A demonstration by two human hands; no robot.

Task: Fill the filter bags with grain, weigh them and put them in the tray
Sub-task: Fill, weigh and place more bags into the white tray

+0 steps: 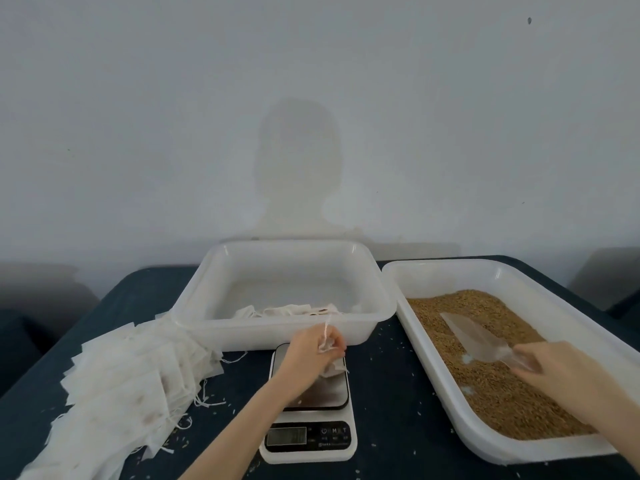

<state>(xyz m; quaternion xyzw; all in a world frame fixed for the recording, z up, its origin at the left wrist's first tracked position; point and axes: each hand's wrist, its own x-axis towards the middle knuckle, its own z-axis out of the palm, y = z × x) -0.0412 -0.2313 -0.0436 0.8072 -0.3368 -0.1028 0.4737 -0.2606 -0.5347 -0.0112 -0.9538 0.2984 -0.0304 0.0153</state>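
Left hand [317,344] pinching filter bag [333,369] by drawstring above scale [309,403]; bag likely light, floppy; right hand [550,363] gripping scoop [479,339] handle

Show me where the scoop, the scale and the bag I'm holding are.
scoop [476,337], head view, on its clear bowl lying on the grain.
scale [313,443], head view, on its dark control panel.
filter bag [333,369], head view, on the white pouch below the left hand's fingers.
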